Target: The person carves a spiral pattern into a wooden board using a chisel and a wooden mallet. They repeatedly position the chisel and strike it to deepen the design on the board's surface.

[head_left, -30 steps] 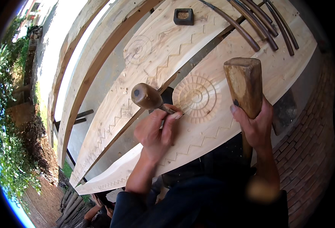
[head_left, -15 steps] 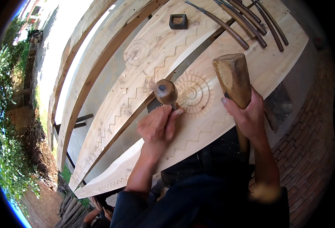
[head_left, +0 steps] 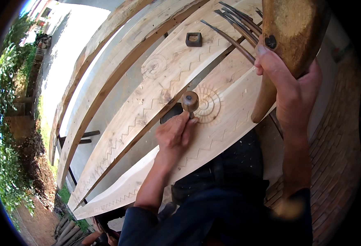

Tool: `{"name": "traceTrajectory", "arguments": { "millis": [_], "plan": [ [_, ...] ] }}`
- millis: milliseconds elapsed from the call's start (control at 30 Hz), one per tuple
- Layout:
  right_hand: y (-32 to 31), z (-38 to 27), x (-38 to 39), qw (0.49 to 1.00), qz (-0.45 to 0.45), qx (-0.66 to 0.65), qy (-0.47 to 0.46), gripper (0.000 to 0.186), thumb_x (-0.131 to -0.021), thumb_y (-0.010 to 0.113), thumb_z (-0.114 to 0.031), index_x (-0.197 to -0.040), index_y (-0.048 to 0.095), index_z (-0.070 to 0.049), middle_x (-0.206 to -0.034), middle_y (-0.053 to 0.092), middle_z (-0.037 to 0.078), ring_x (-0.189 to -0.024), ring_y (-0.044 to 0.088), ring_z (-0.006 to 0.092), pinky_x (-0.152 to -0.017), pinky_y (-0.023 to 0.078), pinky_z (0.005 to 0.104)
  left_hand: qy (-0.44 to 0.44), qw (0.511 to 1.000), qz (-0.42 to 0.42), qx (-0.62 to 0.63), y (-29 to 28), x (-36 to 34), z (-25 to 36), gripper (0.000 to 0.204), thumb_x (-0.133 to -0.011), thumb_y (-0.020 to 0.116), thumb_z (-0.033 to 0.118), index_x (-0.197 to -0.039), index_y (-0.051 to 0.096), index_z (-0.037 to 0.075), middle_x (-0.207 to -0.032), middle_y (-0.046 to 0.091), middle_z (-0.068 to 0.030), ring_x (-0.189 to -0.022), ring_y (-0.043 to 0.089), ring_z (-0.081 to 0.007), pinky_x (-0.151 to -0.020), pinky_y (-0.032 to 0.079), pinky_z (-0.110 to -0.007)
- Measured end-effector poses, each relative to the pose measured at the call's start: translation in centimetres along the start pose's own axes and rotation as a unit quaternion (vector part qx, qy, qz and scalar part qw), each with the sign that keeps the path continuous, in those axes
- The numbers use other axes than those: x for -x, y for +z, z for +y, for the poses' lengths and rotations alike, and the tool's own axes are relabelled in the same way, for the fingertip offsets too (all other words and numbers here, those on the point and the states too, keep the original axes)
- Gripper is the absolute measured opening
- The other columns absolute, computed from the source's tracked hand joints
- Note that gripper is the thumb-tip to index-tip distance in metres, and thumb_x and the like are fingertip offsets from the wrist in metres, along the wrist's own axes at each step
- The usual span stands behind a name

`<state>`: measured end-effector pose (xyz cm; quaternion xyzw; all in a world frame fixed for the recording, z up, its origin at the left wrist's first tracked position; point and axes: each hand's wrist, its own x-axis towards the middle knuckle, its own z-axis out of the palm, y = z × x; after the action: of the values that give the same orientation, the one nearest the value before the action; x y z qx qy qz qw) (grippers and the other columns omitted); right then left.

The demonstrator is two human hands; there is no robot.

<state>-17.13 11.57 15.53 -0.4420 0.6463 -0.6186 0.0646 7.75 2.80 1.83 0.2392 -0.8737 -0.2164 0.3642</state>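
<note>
A wood chisel [head_left: 190,101] stands nearly upright in my left hand [head_left: 173,133], its round wooden handle end facing up. My fingers wrap low around it, and its cutting tip is hidden. It is at the left edge of a carved round rosette [head_left: 208,105] on the near pale wooden board [head_left: 240,102]. My right hand [head_left: 293,88] grips a heavy wooden mallet [head_left: 295,30], lifted high above the board and close to view, partly covering the tools behind it. A carved zigzag line runs along the near board below my left hand.
A second pale board [head_left: 119,119] with zigzags lies beyond a narrow gap. Several long-handled carving tools [head_left: 233,41] and a small dark square box [head_left: 193,39] rest at the far end. Curved beams [head_left: 106,69] stand left. Another person's hands [head_left: 100,235] show at lower left.
My right hand has raised the mallet up and to the right, toward me. My left hand and the chisel appear slightly further right, still at the rosette's edge.
</note>
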Motion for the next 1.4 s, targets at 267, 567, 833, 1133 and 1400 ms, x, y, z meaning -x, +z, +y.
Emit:
{"name": "traceTrajectory", "arguments": {
  "millis": [267,567,833,1133,1400],
  "plan": [
    [-0.7,-0.9,-0.2,0.992,-0.064,0.095,-0.056,0.070,-0.076,0.081,0.009,-0.143,0.073,-0.011,-0.115,0.077,0.010,-0.098,0.077,0.0287,-0.088,0.060,0.0353,0.016,1.000,0.001,0.003,-0.3,-0.4,0.7,0.020,-0.087,0.087,-0.001,-0.101,0.073,0.001,-0.076,0.067,-0.0130,-0.063,0.065,-0.0304,-0.058,0.052,-0.040],
    [-0.5,1.7,3.5,0.940,-0.081,0.281,-0.177,0.072,-0.075,0.084,0.008,-0.143,0.070,-0.007,-0.112,0.077,0.010,-0.099,0.077,0.0303,-0.087,0.060,0.0428,0.063,0.998,-0.020,-0.022,0.2,1.0,0.3,0.034,-0.085,0.080,-0.011,-0.117,0.074,-0.001,-0.091,0.077,-0.0138,-0.077,0.077,-0.0312,-0.066,0.059,-0.041],
    [-1.0,8.3,10.3,0.943,-0.076,-0.037,0.322,0.044,-0.088,0.088,-0.013,-0.125,0.070,0.004,-0.109,0.081,0.014,-0.095,0.076,0.0173,-0.085,0.060,0.0366,-0.131,0.973,0.149,0.117,-1.3,1.5,1.2,0.004,-0.108,0.066,-0.005,-0.109,0.068,-0.008,-0.098,0.081,-0.0186,-0.088,0.076,-0.0186,-0.081,0.065,-0.033],
    [0.2,9.5,10.9,0.968,-0.086,0.041,0.232,0.047,-0.087,0.088,-0.024,-0.120,0.072,0.005,-0.098,0.079,0.020,-0.089,0.078,0.0316,-0.085,0.061,0.0426,-0.171,0.969,0.115,0.140,0.7,2.9,0.4,0.005,-0.102,0.075,-0.004,-0.098,0.072,-0.003,-0.094,0.083,-0.0123,-0.075,0.072,-0.0117,-0.069,0.057,-0.026],
    [0.1,9.3,10.6,0.969,-0.091,0.059,0.224,0.047,-0.087,0.088,-0.024,-0.120,0.072,0.005,-0.098,0.079,0.021,-0.090,0.079,0.0321,-0.085,0.061,0.0431,-0.175,0.971,0.094,0.132,1.0,2.3,0.5,0.006,-0.100,0.077,-0.004,-0.095,0.074,-0.004,-0.093,0.083,-0.0126,-0.075,0.073,-0.0116,-0.069,0.057,-0.025]
  ]
}}
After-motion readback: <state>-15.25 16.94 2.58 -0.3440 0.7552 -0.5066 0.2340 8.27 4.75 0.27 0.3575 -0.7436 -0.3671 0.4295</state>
